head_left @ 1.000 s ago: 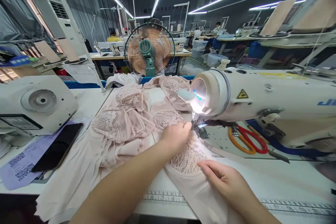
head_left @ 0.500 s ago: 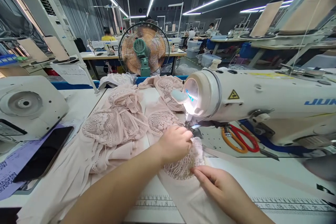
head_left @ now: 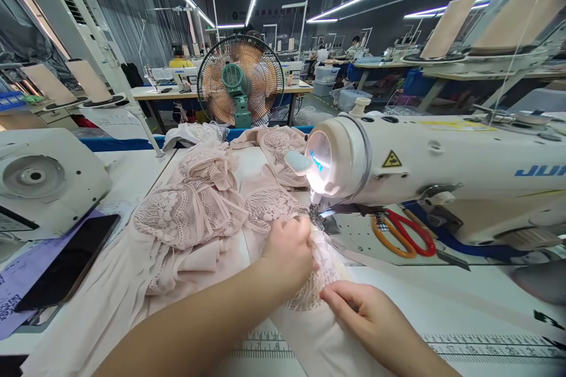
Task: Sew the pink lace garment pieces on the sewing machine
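Observation:
My left hand (head_left: 289, 250) is closed on the pale pink lace fabric (head_left: 321, 274) just in front of the needle foot (head_left: 322, 219) of the white sewing machine (head_left: 424, 171). My right hand (head_left: 365, 312) pinches the same lace piece from below, its fingers curled on the fabric's edge. The lace is bunched up between the two hands. More of the pink lace garments (head_left: 194, 212) lie heaped on the table to the left and behind.
Orange and red scissors (head_left: 404, 232) lie under the machine arm. A black phone (head_left: 66, 268) rests on purple papers at the left, beside another white machine (head_left: 44, 179). A standing fan (head_left: 241, 82) faces me across the table. People work at distant tables.
Both hands have drawn the lace back toward me, away from the needle foot, and it is more bunched. The view shifted slightly right.

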A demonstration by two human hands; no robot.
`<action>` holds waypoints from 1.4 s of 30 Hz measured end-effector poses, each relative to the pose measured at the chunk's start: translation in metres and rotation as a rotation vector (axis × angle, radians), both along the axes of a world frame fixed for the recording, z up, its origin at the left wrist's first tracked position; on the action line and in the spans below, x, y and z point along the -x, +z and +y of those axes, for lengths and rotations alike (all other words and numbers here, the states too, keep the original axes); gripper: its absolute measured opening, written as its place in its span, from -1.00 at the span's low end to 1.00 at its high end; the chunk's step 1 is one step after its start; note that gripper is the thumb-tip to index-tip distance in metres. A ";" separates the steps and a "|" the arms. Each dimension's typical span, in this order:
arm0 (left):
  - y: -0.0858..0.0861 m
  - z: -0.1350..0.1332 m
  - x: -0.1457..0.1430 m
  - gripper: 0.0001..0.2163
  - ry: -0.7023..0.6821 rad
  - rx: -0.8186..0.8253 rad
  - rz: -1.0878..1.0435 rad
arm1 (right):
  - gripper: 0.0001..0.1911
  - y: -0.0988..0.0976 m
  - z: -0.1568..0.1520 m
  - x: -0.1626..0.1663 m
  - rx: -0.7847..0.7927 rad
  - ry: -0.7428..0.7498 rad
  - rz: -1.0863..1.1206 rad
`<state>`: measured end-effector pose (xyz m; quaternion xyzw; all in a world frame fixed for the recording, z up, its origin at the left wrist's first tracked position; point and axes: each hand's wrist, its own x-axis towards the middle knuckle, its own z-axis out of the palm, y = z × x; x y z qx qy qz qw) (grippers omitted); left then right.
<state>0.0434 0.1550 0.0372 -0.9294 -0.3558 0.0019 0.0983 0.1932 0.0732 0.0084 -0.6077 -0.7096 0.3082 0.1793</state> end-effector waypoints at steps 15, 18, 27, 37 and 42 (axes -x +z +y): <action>-0.001 -0.018 -0.006 -0.73 -0.229 0.022 0.110 | -0.64 -0.010 -0.011 -0.012 -0.179 -0.026 -0.097; -0.007 -0.027 -0.009 -0.67 -0.253 0.004 0.123 | -0.65 -0.004 -0.010 -0.009 -0.168 0.044 -0.099; -0.017 -0.012 -0.006 -0.53 -0.001 0.044 0.055 | -0.58 -0.012 -0.012 -0.012 -0.171 0.015 -0.211; 0.003 -0.033 -0.012 -0.87 -0.408 0.086 0.052 | -0.65 0.003 -0.012 -0.007 -0.128 0.032 -0.048; 0.011 -0.019 -0.011 -0.83 -0.204 0.217 0.073 | -0.59 -0.003 -0.021 -0.013 -0.031 0.014 -0.044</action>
